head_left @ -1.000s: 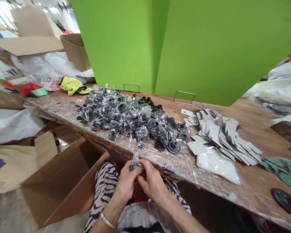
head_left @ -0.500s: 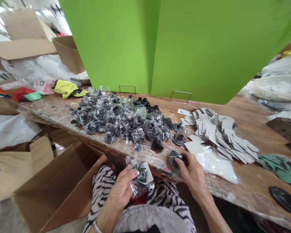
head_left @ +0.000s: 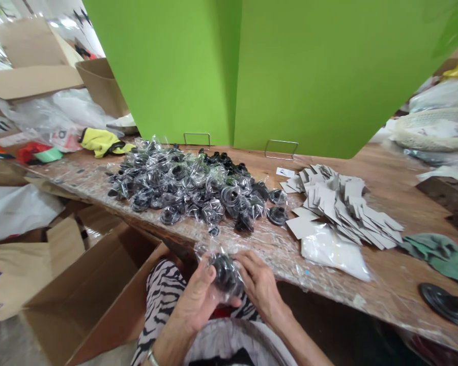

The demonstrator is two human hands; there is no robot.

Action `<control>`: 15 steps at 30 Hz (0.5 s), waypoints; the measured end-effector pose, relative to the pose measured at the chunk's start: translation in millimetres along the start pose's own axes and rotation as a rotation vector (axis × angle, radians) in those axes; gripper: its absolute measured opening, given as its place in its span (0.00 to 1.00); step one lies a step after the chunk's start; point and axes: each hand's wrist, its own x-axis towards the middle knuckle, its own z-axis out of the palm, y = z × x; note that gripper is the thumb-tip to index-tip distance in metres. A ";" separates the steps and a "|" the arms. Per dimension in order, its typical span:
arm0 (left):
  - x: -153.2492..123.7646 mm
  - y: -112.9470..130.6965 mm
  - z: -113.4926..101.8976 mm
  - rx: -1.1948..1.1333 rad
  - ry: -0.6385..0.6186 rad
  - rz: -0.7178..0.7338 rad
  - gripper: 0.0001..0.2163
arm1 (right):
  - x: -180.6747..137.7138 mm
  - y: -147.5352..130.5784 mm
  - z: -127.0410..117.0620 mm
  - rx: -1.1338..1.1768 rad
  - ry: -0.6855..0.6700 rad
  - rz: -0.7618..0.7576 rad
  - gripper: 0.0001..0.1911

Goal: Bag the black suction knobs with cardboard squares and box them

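The left hand (head_left: 196, 300) and right hand (head_left: 260, 284) are covering most of the black rubber part (head_left: 224, 273) inside its clear plastic bag (head_left: 209, 259), so its full shape is not showing. Glare on the wrapping is blurring the heaped bagged parts (head_left: 175, 183) (each one is too small to make out anyway). The picture's edges are cutting off the cardboard box (head_left: 95, 300) and green cloth (head_left: 435, 254).

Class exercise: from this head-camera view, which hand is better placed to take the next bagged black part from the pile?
Right, probably. The right hand only rests its fingers against the clear bag and sits nearer the pile of bagged black parts, while the left hand cradles that bag from below.
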 end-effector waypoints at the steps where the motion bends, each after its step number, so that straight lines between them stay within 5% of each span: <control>1: 0.0 -0.4 -3.6 0.002 0.025 -0.003 0.20 | 7.6 1.7 -5.2 -0.167 0.037 -0.063 0.16; 4: 0.8 -0.7 -11.4 0.027 0.085 0.019 0.22 | 35.7 8.3 -13.9 -0.404 0.207 -0.081 0.17; 10: -2.0 -1.5 -17.8 0.074 0.132 -0.013 0.26 | 58.3 33.0 -21.0 -0.244 0.268 0.001 0.15; 15: -3.2 -5.8 -24.8 0.084 0.170 -0.038 0.26 | 33.6 40.7 -46.8 0.271 0.226 0.240 0.21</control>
